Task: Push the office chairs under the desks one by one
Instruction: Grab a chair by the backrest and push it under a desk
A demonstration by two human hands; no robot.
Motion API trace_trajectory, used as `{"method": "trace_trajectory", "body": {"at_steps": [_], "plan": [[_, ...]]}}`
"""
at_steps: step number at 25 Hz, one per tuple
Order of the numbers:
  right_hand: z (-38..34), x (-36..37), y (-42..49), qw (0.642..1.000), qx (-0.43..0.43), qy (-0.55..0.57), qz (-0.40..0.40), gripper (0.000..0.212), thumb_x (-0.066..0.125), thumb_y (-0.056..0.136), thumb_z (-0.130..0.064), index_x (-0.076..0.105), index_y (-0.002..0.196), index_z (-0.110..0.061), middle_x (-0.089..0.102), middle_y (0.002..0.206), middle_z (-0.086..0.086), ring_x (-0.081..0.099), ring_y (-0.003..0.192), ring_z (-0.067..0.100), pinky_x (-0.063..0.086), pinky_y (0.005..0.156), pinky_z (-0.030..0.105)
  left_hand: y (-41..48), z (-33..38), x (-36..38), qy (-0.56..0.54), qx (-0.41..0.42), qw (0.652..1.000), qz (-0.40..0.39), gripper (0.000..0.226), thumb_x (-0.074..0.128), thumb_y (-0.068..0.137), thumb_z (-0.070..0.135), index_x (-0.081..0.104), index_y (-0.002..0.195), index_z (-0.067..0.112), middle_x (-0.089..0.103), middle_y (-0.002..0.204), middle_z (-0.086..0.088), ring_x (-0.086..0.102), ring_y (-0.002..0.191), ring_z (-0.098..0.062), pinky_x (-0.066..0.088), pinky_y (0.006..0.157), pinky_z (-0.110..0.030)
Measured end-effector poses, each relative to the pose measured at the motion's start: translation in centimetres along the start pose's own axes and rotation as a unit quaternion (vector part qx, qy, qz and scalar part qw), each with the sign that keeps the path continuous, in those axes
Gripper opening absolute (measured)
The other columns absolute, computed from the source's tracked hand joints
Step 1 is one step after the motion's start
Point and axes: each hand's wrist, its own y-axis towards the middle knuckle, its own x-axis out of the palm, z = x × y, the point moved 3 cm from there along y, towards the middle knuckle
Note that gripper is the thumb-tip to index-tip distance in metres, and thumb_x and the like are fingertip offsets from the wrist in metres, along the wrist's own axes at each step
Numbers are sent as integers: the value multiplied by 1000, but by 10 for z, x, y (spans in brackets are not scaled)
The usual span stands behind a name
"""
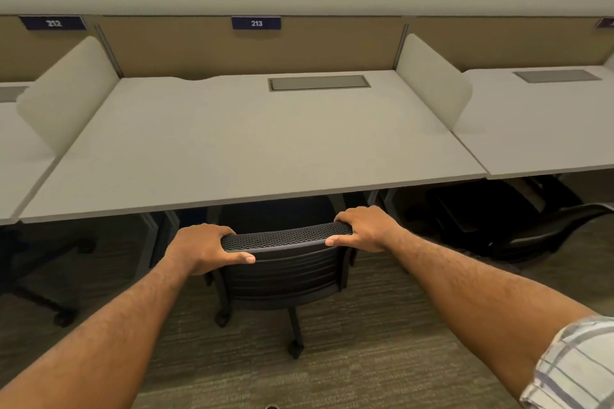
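We hold the black office chair by the top rail of its mesh backrest. Our left hand is closed over the rail's left end, thumb on the near face; our right hand is closed over the right end likewise. The seat sits partly beneath the front edge of the desk labelled 213. The backrest stands just short of that edge. Open carpet lies on our side. A second chair sits under the desk to the right; another chair base shows at left.
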Motion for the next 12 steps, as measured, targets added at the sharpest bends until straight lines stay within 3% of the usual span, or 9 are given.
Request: {"method": "trace_trajectory", "body": {"at_steps": [4,8,12], "plan": [[25,-7,11,998,60,-3,-1,98,19,72,-101,61,123,-29,59,100,-13,56,97,14,38,105,53,43,3,-5,-4,19,1000,6,111,25,39,112,66,115,43,69,98,18,63,92,-7,53,81,-33],[44,-9,15,992,124,18,-14,102,20,73,-99,49,144,-31,56,139,-2,44,135,23,9,120,65,78,10,-5,-24,31,999,12,104,29,44,112,70,105,38,71,90,17,63,85,-7,52,77,-31],[66,-14,21,987,153,51,-22,112,17,69,-100,38,153,-30,41,157,3,28,149,26,6,120,66,106,23,-6,1,22,999,38,110,24,44,113,72,102,32,73,93,12,64,88,-12,51,76,-31]]}}
